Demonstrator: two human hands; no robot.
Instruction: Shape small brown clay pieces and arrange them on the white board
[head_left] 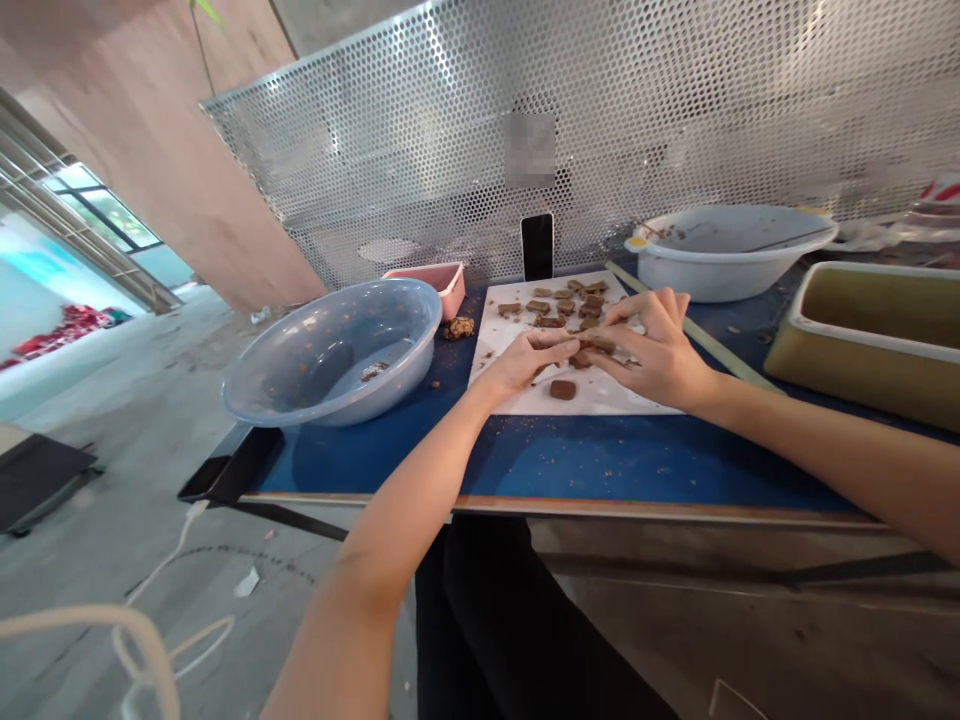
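Observation:
A white board lies on the blue table and carries several small brown pieces. My left hand and my right hand meet over the middle of the board. Both are closed in a pinch on the same brown piece held between them. One loose brown piece lies on the board just below my hands.
A large clear blue bowl stands at the left, a pink box behind it. A white basin and a yellow-green tub stand at the right. A phone leans against the perforated metal screen. A long stick lies beside the board.

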